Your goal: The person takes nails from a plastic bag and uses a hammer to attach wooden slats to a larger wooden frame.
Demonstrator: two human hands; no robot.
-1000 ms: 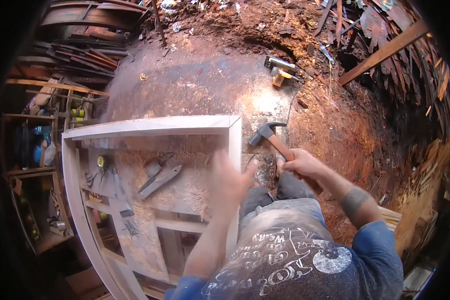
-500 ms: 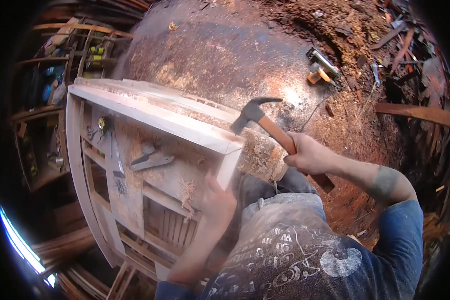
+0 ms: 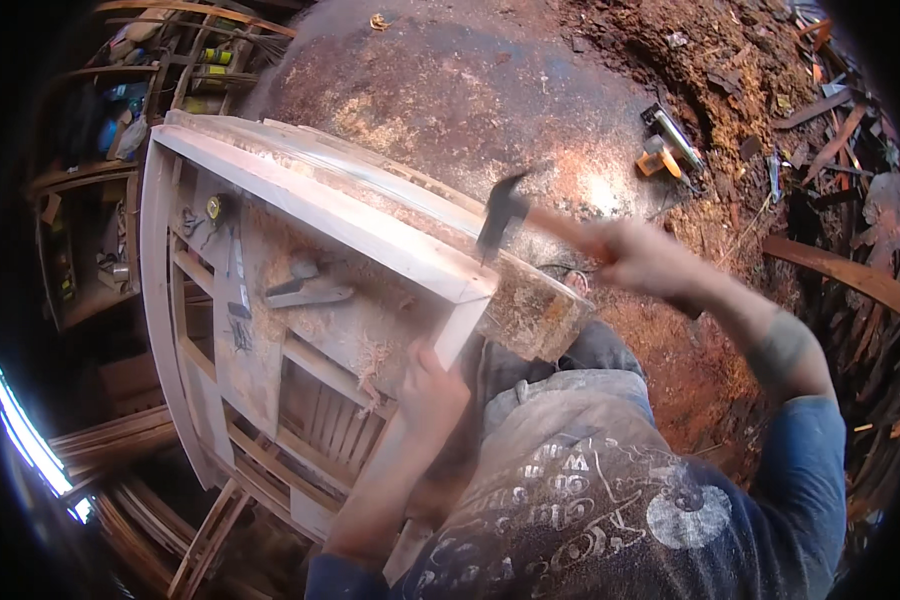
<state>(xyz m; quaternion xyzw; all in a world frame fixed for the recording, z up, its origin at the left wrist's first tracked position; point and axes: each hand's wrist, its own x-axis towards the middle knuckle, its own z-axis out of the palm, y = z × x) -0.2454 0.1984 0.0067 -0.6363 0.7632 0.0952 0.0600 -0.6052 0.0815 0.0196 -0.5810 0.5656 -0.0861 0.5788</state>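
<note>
A pale wooden frame (image 3: 310, 205) lies on a workbench (image 3: 270, 330) in front of me. My left hand (image 3: 432, 392) grips the frame's near right rail just below its corner. My right hand (image 3: 642, 258) is closed around the wooden handle of a claw hammer (image 3: 500, 212), blurred with motion. The hammer's dark head hangs just above the frame's right corner. A rough wood block (image 3: 532, 310) sits under that corner.
On the bench inside the frame lie a plane-like tool (image 3: 305, 290), chisels (image 3: 235, 270) and wood shavings. A yellow power tool (image 3: 662, 150) rests on the dirt floor at upper right. Scrap boards (image 3: 840, 270) pile up at right, shelves (image 3: 90, 200) at left.
My right hand has swung the hammer down toward the frame's right corner. My left hand has shifted along the right rail. My view has tilted, and the frame appears closer.
</note>
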